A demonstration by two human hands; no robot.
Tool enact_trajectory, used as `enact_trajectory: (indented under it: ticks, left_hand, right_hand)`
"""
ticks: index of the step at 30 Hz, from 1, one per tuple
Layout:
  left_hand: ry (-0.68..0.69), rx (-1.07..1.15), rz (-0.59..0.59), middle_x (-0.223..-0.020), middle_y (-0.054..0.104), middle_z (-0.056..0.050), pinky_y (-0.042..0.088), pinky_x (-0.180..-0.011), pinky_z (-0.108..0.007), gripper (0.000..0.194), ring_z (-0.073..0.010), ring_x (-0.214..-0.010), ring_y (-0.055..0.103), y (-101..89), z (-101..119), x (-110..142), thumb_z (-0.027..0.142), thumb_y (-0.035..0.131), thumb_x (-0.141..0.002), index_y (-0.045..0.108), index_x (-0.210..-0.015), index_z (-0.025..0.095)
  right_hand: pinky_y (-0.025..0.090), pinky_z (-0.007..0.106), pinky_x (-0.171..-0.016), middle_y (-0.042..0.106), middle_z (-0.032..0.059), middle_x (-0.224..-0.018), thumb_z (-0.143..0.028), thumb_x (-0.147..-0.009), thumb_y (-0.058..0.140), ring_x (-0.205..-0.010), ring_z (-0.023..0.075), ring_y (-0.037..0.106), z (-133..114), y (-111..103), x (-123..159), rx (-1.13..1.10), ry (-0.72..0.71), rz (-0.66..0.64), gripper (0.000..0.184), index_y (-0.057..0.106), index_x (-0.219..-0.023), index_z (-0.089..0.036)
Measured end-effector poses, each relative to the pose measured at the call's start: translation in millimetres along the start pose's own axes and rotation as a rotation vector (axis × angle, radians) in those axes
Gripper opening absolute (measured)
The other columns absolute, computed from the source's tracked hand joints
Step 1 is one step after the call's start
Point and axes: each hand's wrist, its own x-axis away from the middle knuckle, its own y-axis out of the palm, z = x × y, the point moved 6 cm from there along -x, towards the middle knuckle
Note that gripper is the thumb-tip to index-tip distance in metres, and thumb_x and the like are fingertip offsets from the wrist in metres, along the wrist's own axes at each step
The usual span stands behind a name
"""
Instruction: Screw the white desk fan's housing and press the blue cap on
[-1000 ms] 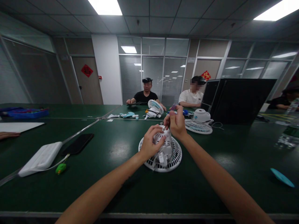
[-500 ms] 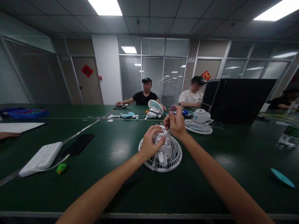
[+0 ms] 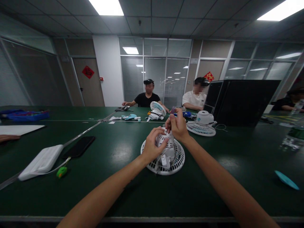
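A white fan (image 3: 167, 161) lies grille-down on the green table, its slotted motor housing pointing up. My left hand (image 3: 154, 142) wraps its fingers and thumb round the side of that housing. Above it, my right hand (image 3: 178, 125) is closed on a screwdriver (image 3: 173, 110) with a purplish clear handle. The thin shaft slants down to the top of the housing; fingers hide where the tip meets it.
Another white fan (image 3: 201, 125) lies face down to the right, before a black computer case (image 3: 242, 101). A white power bank (image 3: 42, 161), phone (image 3: 79, 147) and green trinket (image 3: 62, 172) lie left. A turquoise oval piece (image 3: 286, 180) and bottle (image 3: 293, 136) stand right. Two people sit opposite.
My right hand and the screwdriver have tilted and shifted slightly left and down. The left hand and the fan have stayed put. The person opposite has drawn one hand slightly inward.
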Motion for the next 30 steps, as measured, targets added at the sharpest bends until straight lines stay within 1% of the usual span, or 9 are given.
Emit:
enact_trajectory:
  ticks: [6,12,16,23,26,30]
  left_hand:
    - [-0.003,-0.01,0.001,-0.104,0.065,-0.008,0.045,-0.101,-0.043,0.011,-0.0246,-0.112,0.059,-1.0,1.1,-0.2,0.018,0.063,-0.081,0.058,-0.091,0.02]
    - [0.014,-0.023,-0.013,-0.104,0.063,-0.008,0.046,-0.099,-0.041,0.009,-0.0235,-0.109,0.06,-0.7,3.8,-1.6,0.019,0.062,-0.082,0.06,-0.091,0.02]
    - [0.022,-0.033,-0.03,-0.104,0.062,-0.008,0.046,-0.098,-0.039,0.009,-0.0233,-0.109,0.059,0.3,3.8,-2.2,0.019,0.062,-0.082,0.059,-0.091,0.02]
    - [0.011,-0.037,-0.069,-0.107,0.059,-0.009,0.046,-0.098,-0.039,0.01,-0.023,-0.108,0.058,3.2,2.8,-2.4,0.018,0.06,-0.084,0.058,-0.093,0.02]
    - [0.009,-0.043,-0.061,-0.107,0.058,-0.009,0.045,-0.098,-0.04,0.01,-0.0236,-0.109,0.057,2.6,3.3,-2.5,0.019,0.06,-0.083,0.057,-0.093,0.02]
    - [0.016,-0.048,-0.049,-0.106,0.058,-0.009,0.046,-0.098,-0.04,0.009,-0.024,-0.108,0.057,1.0,3.8,-2.1,0.019,0.059,-0.083,0.057,-0.092,0.021]
  right_hand:
    - [0.038,0.015,-0.034,0.055,-0.0114,-0.052,-0.056,-0.096,0.037,-0.031,0.0072,0.049,2.1,0.0,-0.5,0.017,-0.003,-0.011,0.033,0.034,-0.106,-0.024]
    - [0.036,0.015,-0.033,0.054,-0.0111,-0.051,-0.055,-0.096,0.037,-0.031,0.0078,0.048,1.8,-0.5,-0.9,0.045,-0.014,-0.008,0.032,0.034,-0.105,-0.024]
    - [0.036,0.016,-0.034,0.054,-0.0113,-0.052,-0.054,-0.097,0.036,-0.031,0.0079,0.049,1.4,-0.4,-1.3,0.064,-0.021,-0.022,0.031,0.033,-0.105,-0.024]
    - [0.035,0.017,-0.036,0.053,-0.0114,-0.051,-0.051,-0.098,0.035,-0.032,0.0074,0.048,-0.2,-0.6,-0.8,0.113,-0.04,-0.047,0.028,0.034,-0.104,-0.024]
    - [0.035,0.017,-0.035,0.054,-0.0109,-0.051,-0.052,-0.098,0.037,-0.032,0.0075,0.048,0.0,-1.2,-0.8,0.115,-0.024,-0.02,0.029,0.035,-0.105,-0.024]
    - [0.033,0.016,-0.032,0.054,-0.0114,-0.05,-0.054,-0.096,0.037,-0.03,0.0078,0.048,3.6,-2.6,-1.6,0.08,0.04,0.042,0.032,0.035,-0.106,-0.024]
